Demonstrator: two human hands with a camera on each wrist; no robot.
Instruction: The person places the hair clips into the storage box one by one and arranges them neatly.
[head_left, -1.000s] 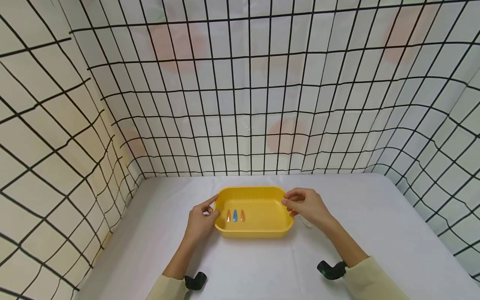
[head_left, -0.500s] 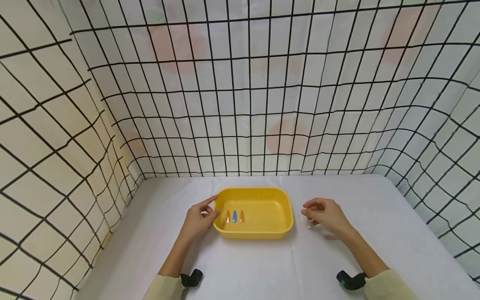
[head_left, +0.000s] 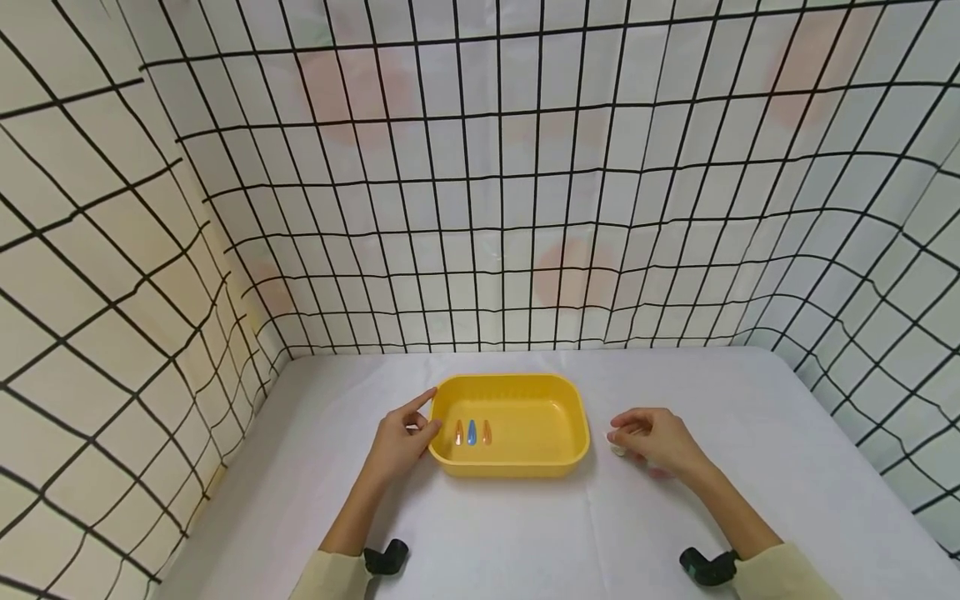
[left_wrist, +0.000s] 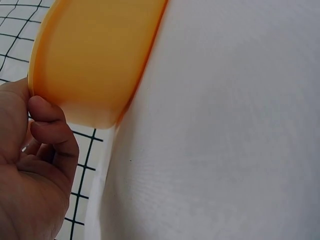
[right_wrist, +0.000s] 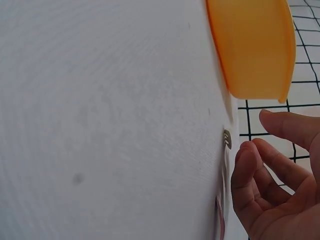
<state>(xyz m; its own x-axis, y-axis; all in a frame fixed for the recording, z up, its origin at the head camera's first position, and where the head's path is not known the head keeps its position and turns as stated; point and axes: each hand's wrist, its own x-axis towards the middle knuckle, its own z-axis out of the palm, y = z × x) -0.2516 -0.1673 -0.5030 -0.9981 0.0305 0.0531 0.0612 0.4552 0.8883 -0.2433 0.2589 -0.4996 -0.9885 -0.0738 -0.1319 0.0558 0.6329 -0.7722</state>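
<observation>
A yellow tray [head_left: 532, 433] stands on the white table. My left hand [head_left: 400, 442] pinches its left rim between thumb and fingers, also seen in the left wrist view. Inside, toward the left end, three slim teardrop-shaped hair clips lie in a row: an orange clip [head_left: 459, 432], a blue clip [head_left: 472, 432] and another orange clip [head_left: 487, 432]. Right of the tray, my right hand [head_left: 656, 439] hovers low over a whitish clip [right_wrist: 227, 139] and a pink clip [right_wrist: 219, 217] on the cloth. Its thumb and fingertips are apart with nothing between them. It partly hides both clips in the head view.
A white cloth [head_left: 495, 533] covers the table. Black grid netting [head_left: 510, 250] over pale walls rises at the back and both sides. A dark wrist device sits at each cuff.
My right hand has moved from the tray's right rim rightward and down to the loose clips. My left hand keeps its hold on the tray, which stays nearly in place.
</observation>
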